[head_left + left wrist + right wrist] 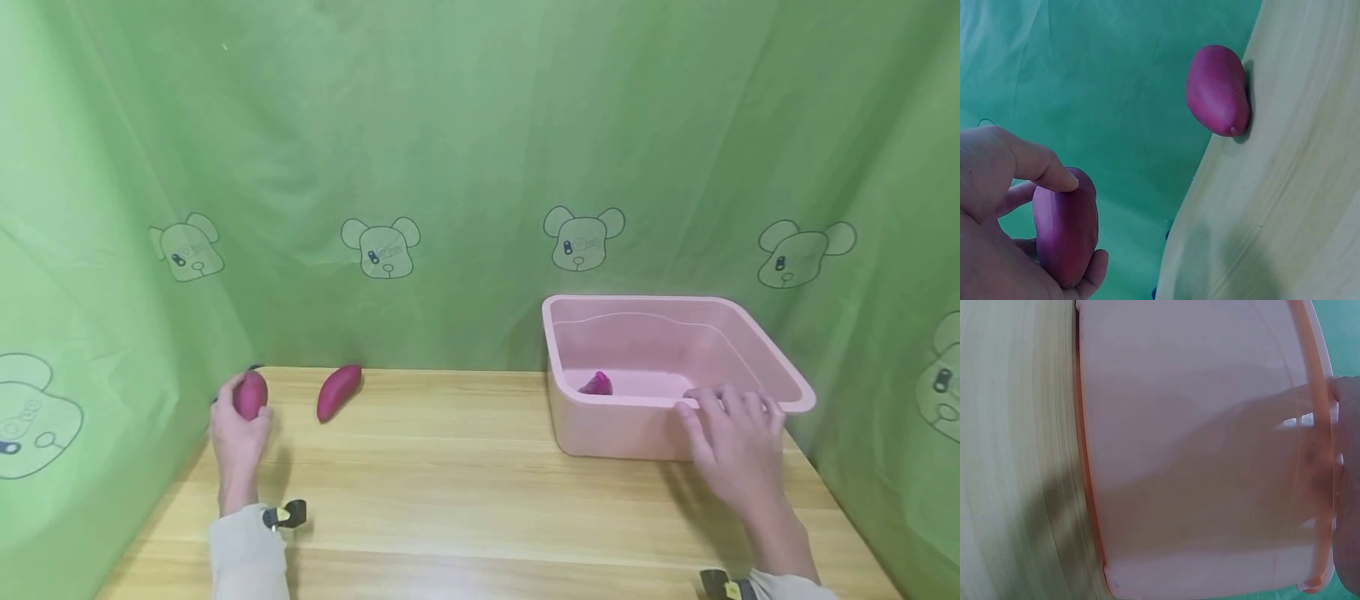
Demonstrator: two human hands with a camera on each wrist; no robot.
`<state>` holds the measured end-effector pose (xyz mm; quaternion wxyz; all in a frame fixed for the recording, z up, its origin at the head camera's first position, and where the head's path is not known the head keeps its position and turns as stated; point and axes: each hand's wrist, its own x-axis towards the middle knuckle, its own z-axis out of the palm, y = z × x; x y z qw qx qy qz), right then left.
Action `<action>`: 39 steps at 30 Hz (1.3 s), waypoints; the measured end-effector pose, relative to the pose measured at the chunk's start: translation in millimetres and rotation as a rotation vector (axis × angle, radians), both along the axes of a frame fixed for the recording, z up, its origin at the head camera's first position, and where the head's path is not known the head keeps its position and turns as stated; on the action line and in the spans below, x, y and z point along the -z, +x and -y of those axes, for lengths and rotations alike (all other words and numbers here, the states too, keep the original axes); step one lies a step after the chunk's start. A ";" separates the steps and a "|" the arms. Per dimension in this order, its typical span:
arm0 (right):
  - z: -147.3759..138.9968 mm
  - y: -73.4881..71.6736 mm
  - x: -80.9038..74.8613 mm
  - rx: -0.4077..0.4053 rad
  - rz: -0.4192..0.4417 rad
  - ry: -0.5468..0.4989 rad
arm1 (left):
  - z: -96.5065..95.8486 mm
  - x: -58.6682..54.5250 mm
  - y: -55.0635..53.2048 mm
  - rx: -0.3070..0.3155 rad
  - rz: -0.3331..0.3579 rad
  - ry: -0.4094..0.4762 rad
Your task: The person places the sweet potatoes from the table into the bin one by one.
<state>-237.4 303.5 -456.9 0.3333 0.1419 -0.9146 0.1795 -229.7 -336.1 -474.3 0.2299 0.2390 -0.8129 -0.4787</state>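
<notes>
My left hand (242,437) holds a purple sweet potato (253,395) between thumb and fingers, above the table's back left corner. In the left wrist view, the thumb presses on one side of that sweet potato (1066,228) and fingers curl round beneath. A second sweet potato (339,392) lies on the table to the right of this hand. On the right side stands a pink plastic basin (622,429), and my right hand (738,446) grips its front rim, fingers hooked over the edge. Inside the basin a bright magenta object (598,384) shows partly above the rim.
A light wooden table (450,492) carries everything. Green curtains (480,150) printed with bear heads close in the back and both sides. Small dark bits (1155,292) show at the table's edge near the left hand.
</notes>
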 end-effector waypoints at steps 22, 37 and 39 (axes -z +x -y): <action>-1.8 -1.3 2.1 0.002 0.004 0.013 | -14.3 -19.7 4.6 0.020 -0.029 -0.013; -0.5 -0.2 0.3 0.002 -0.005 0.011 | -21.3 -23.8 3.4 0.048 -0.113 -0.102; -0.4 -0.2 0.3 0.002 -0.005 0.013 | -22.1 -23.8 3.5 0.048 -0.121 -0.114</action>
